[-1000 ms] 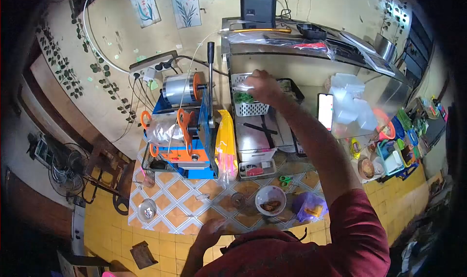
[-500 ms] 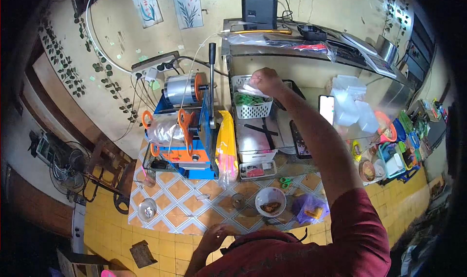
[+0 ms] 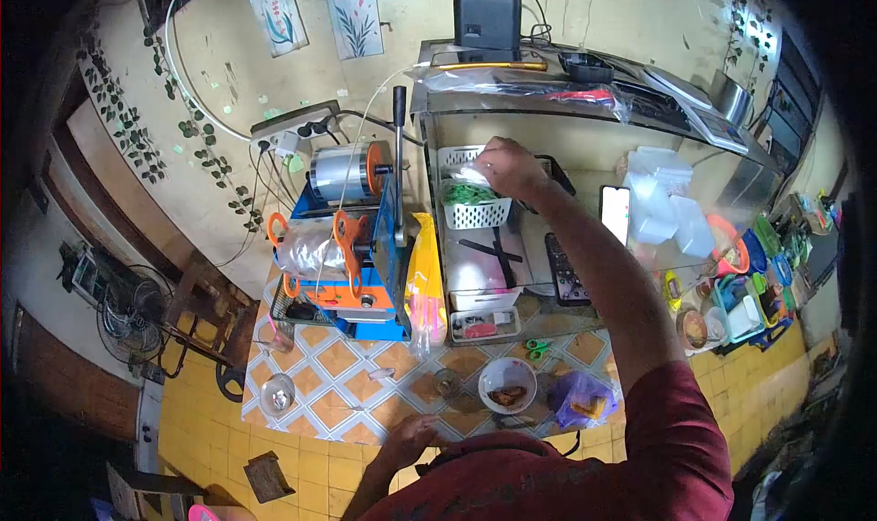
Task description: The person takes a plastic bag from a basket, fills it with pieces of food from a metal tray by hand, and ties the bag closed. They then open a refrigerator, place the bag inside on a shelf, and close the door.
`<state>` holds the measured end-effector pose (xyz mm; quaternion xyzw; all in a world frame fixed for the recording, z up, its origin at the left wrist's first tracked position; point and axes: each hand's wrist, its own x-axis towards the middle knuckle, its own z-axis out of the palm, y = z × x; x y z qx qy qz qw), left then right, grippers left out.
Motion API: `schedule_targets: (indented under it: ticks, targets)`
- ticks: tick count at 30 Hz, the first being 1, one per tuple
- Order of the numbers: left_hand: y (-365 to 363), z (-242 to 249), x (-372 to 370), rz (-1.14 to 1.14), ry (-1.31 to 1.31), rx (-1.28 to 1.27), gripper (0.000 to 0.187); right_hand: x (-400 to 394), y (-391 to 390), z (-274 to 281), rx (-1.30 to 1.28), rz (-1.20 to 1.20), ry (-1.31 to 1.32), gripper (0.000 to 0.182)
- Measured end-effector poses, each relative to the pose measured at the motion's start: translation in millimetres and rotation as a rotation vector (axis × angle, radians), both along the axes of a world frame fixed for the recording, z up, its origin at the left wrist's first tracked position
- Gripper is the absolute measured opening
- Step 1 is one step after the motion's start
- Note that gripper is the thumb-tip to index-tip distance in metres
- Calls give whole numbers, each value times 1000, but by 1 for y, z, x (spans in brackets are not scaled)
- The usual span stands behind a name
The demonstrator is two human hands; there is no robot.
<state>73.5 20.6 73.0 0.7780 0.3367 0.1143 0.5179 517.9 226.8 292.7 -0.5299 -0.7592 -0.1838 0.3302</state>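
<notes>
My right hand (image 3: 512, 168) reaches into a white perforated basket (image 3: 477, 214) on the shelf, its fingers closed at a thin white plastic piece (image 3: 469, 175). Green items (image 3: 469, 193) lie in the basket just below the fingers. My left hand (image 3: 411, 441) is low at the front edge of the patterned table (image 3: 352, 402), fingers loosely stretched, holding nothing that I can see. On the table near it are a small clear glass (image 3: 448, 382) and a white bowl (image 3: 508, 375) with brown food inside.
A blue and orange cup sealing machine (image 3: 352, 247) with an upright lever stands at the left. Beside it is a yellow plastic packet (image 3: 425, 279). Green scissors (image 3: 537, 347) and a purple bag (image 3: 575, 400) lie at the right. A lit phone (image 3: 615, 212) stands by the shelf.
My right hand has shifted slightly right and down within the basket area. My left hand has moved a little, its fingers now stretched further. The view has tilted slightly.
</notes>
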Motion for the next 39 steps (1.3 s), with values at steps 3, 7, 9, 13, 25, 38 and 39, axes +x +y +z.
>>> schedule_targets:
  ticks: [3,7,9,13,25,38,39]
  targets:
    - [-1,0,1,-10,-2,36,39,-6,2,-2,28,-35,-175,13]
    - [-1,1,5,21,-22,11,34,-15,-1,-2,27,-54,-298,13]
    - [-3,17,7,48,-32,-95,33,-19,-2,-4,75,-81,-111,11]
    - [-5,5,5,67,-34,-119,35,-8,18,-16,-39,-166,25,9]
    - [-1,-10,24,20,-131,-185,37,-57,-52,60,213,-96,497,13]
    - [2,142,181,-78,-707,639,76,-106,-329,-20,-70,-60,1606,13]
    - [-3,141,197,-97,-692,614,72,-99,-344,-22,-83,-74,1591,15]
